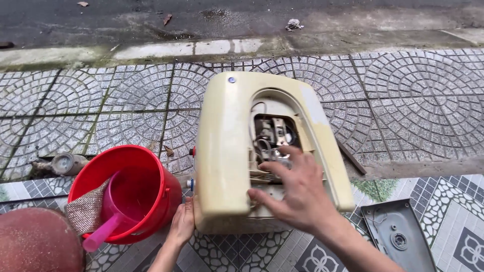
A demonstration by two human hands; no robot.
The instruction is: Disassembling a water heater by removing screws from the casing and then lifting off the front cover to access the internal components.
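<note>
We have a cream-coloured water heater (237,151) lying on the paved floor (403,100) with its service opening (275,138) facing up and the wiring and fittings inside exposed. Our right hand (295,194) is spread open over the near edge of that opening, fingers reaching toward the parts inside and gripping nothing. Our left hand (182,221) presses flat against the heater's near left corner, bracing it, also holding nothing. Just left of the heater stands a red bucket (126,194) with a pink scoop (113,219) and a cloth (86,211) in it; to the heater's right lies a grey cover plate (398,236). We judge this to be the inspection stage of opening up the heater. Going further would call for a steady brace and careful fingers among the wires.
</note>
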